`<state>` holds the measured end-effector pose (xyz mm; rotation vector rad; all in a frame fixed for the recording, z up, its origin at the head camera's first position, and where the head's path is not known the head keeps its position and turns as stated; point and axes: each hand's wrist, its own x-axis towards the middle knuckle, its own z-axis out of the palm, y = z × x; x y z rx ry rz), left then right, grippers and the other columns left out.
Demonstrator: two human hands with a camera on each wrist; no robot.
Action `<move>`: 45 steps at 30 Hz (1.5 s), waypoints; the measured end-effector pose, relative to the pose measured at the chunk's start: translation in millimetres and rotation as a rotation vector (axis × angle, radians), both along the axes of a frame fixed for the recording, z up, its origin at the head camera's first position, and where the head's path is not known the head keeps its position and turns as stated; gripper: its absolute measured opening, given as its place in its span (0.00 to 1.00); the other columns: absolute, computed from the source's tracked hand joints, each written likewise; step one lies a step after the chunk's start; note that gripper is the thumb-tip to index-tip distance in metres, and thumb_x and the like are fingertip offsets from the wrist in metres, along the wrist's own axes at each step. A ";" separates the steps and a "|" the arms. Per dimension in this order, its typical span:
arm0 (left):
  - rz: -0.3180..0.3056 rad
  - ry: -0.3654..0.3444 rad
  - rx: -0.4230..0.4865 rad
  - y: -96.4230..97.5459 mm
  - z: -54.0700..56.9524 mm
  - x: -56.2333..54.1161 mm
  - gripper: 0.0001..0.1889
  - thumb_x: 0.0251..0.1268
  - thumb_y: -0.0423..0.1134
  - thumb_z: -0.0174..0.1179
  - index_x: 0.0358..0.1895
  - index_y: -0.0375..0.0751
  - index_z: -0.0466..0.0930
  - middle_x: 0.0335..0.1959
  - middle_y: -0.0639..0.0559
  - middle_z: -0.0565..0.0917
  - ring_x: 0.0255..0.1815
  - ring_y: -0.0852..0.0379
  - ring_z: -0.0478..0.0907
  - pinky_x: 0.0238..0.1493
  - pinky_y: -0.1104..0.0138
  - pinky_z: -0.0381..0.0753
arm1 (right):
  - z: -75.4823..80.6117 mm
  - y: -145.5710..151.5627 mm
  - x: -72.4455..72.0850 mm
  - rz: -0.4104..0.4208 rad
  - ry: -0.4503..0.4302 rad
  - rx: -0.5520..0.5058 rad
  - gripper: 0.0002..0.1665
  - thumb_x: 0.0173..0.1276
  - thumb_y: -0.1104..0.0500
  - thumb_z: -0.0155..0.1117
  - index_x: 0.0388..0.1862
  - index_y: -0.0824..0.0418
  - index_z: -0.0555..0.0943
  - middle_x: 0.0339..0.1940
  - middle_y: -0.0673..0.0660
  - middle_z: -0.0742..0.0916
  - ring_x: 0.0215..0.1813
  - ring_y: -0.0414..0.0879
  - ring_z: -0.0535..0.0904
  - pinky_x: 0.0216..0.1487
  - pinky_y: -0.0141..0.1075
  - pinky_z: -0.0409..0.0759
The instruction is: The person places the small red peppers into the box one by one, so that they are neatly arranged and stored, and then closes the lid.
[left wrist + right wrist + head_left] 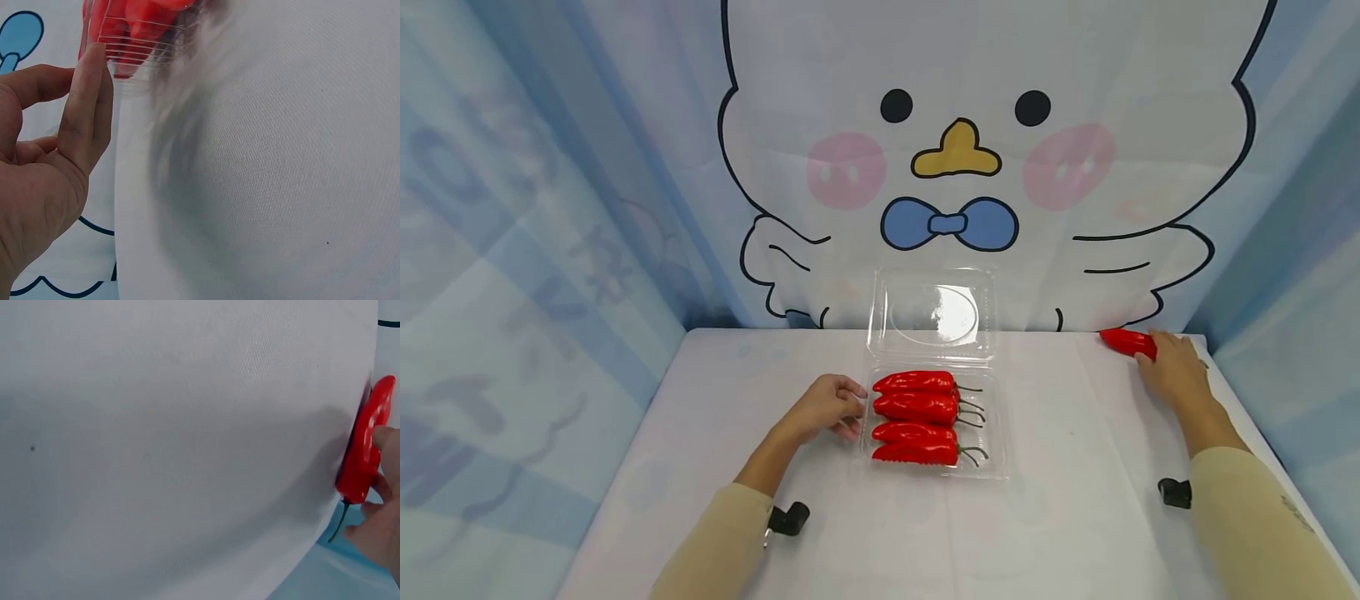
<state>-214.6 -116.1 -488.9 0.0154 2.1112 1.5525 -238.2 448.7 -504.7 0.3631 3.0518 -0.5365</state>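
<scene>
At the far right corner of the table, my right hand [1178, 367] grips a long red chili pepper [1126, 341] from above. In the right wrist view, a fingertip lies on the shiny side of this pepper [365, 450], and its green stem points towards the palm side. My left hand [829, 406] stays at the left side of a clear plastic clamshell box [997, 450], fingers loosely bent. The left wrist view has the fingertips [94, 56] right at the box's ribbed wall [134, 47]. Several red peppers [917, 408] lie side by side inside, stems to the right.
The box's transparent lid [891, 287] stands raised at the back, against a curtain [955, 50] with a cartoon face. A white cloth covers the table [1067, 500]. Blue patterned curtains [512, 250] hang on both sides.
</scene>
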 end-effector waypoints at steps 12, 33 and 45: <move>0.001 0.002 -0.020 1.4 1.7 0.6 0.13 0.69 0.31 0.65 0.53 0.32 0.78 0.33 0.42 0.84 0.24 0.53 0.85 0.29 0.64 0.90 | -1.7 -5.7 4.9 -0.061 -0.009 -0.028 0.33 0.80 0.61 0.52 0.78 0.73 0.57 0.70 0.84 0.63 0.68 0.80 0.61 0.66 0.79 0.64; 0.002 0.016 -0.029 1.3 -2.4 0.7 0.12 0.70 0.32 0.63 0.53 0.32 0.79 0.33 0.41 0.84 0.24 0.54 0.85 0.28 0.64 0.90 | -9.9 -9.8 15.9 -0.046 -0.050 -0.132 0.38 0.77 0.56 0.62 0.73 0.78 0.59 0.63 0.81 0.71 0.60 0.75 0.69 0.64 0.72 0.74; -0.002 0.019 -0.027 1.5 2.4 2.2 0.12 0.70 0.31 0.62 0.53 0.32 0.78 0.34 0.41 0.84 0.23 0.53 0.85 0.28 0.64 0.90 | -5.9 -12.7 21.4 -0.029 -0.037 -0.153 0.39 0.75 0.59 0.64 0.75 0.76 0.58 0.66 0.82 0.69 0.62 0.78 0.67 0.62 0.72 0.74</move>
